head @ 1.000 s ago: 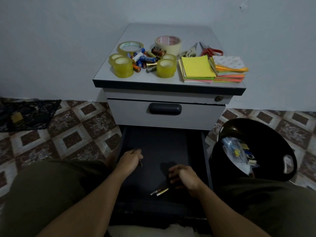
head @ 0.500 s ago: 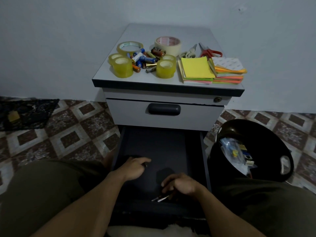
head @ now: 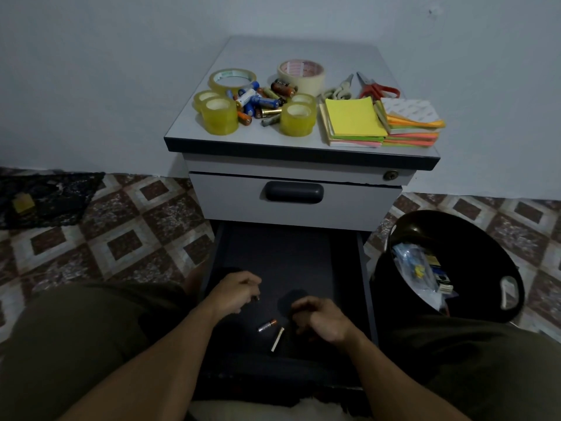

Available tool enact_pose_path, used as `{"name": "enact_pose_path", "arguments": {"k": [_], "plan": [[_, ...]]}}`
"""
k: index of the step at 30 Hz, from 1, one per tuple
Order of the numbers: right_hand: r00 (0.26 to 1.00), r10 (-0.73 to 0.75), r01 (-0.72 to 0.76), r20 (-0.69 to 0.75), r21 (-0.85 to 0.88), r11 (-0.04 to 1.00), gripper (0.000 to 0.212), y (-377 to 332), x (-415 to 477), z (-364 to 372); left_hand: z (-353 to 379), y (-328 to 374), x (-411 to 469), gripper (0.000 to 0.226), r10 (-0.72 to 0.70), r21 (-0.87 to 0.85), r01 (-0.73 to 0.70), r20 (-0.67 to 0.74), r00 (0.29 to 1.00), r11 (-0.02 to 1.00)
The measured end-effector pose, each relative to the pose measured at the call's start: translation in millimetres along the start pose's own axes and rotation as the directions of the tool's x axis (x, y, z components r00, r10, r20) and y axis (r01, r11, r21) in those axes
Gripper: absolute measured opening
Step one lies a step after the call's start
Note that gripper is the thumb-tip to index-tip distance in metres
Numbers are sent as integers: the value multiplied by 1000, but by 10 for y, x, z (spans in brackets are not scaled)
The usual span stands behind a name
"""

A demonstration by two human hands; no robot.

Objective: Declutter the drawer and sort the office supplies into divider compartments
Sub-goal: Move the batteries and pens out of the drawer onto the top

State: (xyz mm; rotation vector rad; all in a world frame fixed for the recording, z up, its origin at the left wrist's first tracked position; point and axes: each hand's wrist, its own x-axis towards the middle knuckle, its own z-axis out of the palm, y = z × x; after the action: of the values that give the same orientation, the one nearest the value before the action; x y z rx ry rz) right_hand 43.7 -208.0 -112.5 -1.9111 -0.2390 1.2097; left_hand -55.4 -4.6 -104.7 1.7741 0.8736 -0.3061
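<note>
The bottom drawer (head: 282,253) is pulled out, and its dark floor is nearly bare. Two small batteries lie loose on it near the front: an orange-tipped battery (head: 267,325) and a pale battery (head: 277,339). My left hand (head: 236,291) hovers over the drawer's left side, fingers curled round a small dark battery whose metal tip (head: 257,298) pokes out. My right hand (head: 321,320) is just right of the loose batteries, its fingers curled under with nothing visible in them. No dividers are in view.
On the cabinet top (head: 303,141) sit several tape rolls (head: 220,115), a pile of batteries (head: 261,100), two pairs of scissors (head: 376,88) and sticky-note stacks (head: 353,121). A black bin (head: 449,265) holding trash stands right of the drawer. My knees flank the drawer.
My right hand has come off the two batteries and drawn back to the right; they now lie apart. My left hand has shifted slightly toward the drawer's middle, still gripping its small item.
</note>
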Motion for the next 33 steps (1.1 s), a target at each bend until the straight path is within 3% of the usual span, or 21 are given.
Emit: {"name": "enact_pose_path", "arguments": {"k": [2,4,13,17,21,24,26,29,31,33], "plan": [[999,-48,46,-13,-121,992,31,2,-5,-22,-14,-61,-13,54,77,303,-81,24,997,950],[999,-43,44,8,-170,984,34,14,-7,-23,6,-106,-65,77,44,466,-94,117,992,879],[1000,-5,6,13,-114,993,34,19,40,1,161,-192,-71,148,25,614,-79,96,995,786],[1000,-7,7,1,-97,995,33,28,50,-10,161,-240,-21,148,51,556,-93,91,995,826],[1000,-18,16,-16,-84,996,32,42,85,-27,82,-283,21,127,44,252,-72,115,992,965],[998,-27,22,-54,-80,997,31,55,109,-38,145,-250,76,108,53,55,-57,74,996,997],[995,-46,36,-93,-110,993,31,83,142,-43,192,-234,107,99,43,15,-44,46,998,999],[985,-112,86,-130,-194,977,35,119,206,-54,186,-247,105,112,39,114,-44,52,998,992],[983,-139,112,-118,-207,972,41,120,224,-49,170,-256,77,140,57,306,-80,83,995,949],[982,-158,132,-104,-226,965,44,104,242,-31,176,-229,49,152,78,476,-118,104,992,872]]}}
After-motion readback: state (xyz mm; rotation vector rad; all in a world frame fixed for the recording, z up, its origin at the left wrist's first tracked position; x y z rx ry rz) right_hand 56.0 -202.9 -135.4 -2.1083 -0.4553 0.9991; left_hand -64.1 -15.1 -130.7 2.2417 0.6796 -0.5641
